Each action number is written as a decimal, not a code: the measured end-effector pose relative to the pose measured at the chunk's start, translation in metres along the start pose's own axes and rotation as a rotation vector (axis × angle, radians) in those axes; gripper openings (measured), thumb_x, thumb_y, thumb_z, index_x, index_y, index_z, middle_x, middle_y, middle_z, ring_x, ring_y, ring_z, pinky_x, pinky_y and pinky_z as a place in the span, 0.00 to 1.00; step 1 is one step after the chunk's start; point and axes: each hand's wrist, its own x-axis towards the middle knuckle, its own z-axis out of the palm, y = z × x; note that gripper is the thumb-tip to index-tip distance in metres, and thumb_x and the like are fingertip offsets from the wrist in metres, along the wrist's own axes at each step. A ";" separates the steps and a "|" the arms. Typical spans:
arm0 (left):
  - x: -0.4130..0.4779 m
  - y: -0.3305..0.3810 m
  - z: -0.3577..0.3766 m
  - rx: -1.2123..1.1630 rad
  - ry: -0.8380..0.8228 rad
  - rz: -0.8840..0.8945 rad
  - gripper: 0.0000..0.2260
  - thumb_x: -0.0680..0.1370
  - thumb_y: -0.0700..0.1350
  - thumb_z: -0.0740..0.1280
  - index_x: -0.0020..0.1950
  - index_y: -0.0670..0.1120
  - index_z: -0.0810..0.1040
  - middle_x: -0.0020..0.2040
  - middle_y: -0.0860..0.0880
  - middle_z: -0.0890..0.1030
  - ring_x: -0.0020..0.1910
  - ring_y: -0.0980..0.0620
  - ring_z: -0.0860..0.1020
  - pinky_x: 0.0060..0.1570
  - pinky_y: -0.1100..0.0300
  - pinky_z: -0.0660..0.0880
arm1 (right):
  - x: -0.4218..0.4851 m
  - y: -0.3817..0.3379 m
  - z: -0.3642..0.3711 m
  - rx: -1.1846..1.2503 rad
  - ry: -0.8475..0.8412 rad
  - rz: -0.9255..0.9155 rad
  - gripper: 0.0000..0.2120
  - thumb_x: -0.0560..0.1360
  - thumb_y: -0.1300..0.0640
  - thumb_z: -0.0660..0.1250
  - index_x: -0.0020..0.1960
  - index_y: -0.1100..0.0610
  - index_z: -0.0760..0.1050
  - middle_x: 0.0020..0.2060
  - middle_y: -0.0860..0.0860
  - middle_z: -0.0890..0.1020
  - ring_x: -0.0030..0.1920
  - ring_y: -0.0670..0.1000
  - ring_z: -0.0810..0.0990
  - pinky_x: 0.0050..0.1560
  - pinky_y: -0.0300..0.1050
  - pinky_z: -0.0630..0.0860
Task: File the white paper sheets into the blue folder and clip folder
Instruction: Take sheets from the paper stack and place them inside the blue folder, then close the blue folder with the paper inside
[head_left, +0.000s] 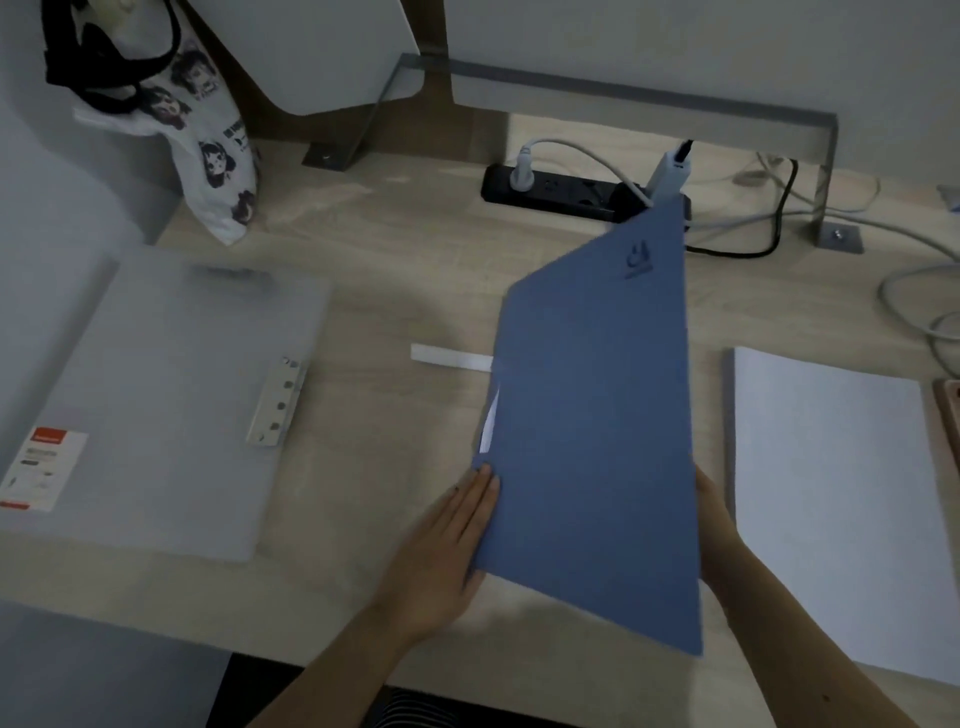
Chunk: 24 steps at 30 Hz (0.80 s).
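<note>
The blue folder (597, 415) is held up off the desk at the centre, tilted, with a sliver of white paper showing at its left edge. My left hand (447, 545) grips its lower left edge, fingers flat against the cover. My right hand (714, 514) holds the lower right edge, mostly hidden behind the folder. A stack of white paper sheets (836, 499) lies flat on the right. The translucent grey clip folder (166, 395) lies shut at the left, with a metal clip (278, 402) near its right edge.
A white strip (449, 357) lies on the wooden desk (395, 291) left of the blue folder. A black power strip (561, 195) with plugs and cables sits at the back. A printed cloth bag (208, 150) hangs at the back left. A brown object (948, 410) touches the right edge.
</note>
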 end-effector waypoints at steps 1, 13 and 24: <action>0.001 0.001 -0.003 0.005 -0.023 0.003 0.35 0.72 0.46 0.58 0.77 0.44 0.47 0.77 0.47 0.53 0.76 0.53 0.50 0.73 0.60 0.47 | -0.003 -0.002 -0.002 0.079 -0.063 0.021 0.18 0.78 0.64 0.57 0.32 0.54 0.75 0.23 0.50 0.79 0.23 0.47 0.77 0.23 0.40 0.76; 0.007 0.005 0.002 0.205 -0.077 -0.074 0.35 0.77 0.66 0.47 0.75 0.43 0.55 0.74 0.46 0.64 0.75 0.53 0.51 0.69 0.59 0.53 | -0.001 -0.015 -0.020 0.224 -0.245 0.193 0.20 0.74 0.47 0.64 0.61 0.56 0.74 0.54 0.56 0.83 0.51 0.58 0.83 0.46 0.52 0.81; 0.014 0.006 0.002 0.197 -0.029 -0.064 0.34 0.78 0.64 0.40 0.73 0.41 0.60 0.66 0.43 0.74 0.68 0.49 0.66 0.69 0.58 0.51 | -0.001 -0.022 0.008 -0.836 0.368 -0.290 0.30 0.72 0.56 0.68 0.71 0.57 0.60 0.66 0.62 0.67 0.64 0.64 0.68 0.58 0.56 0.70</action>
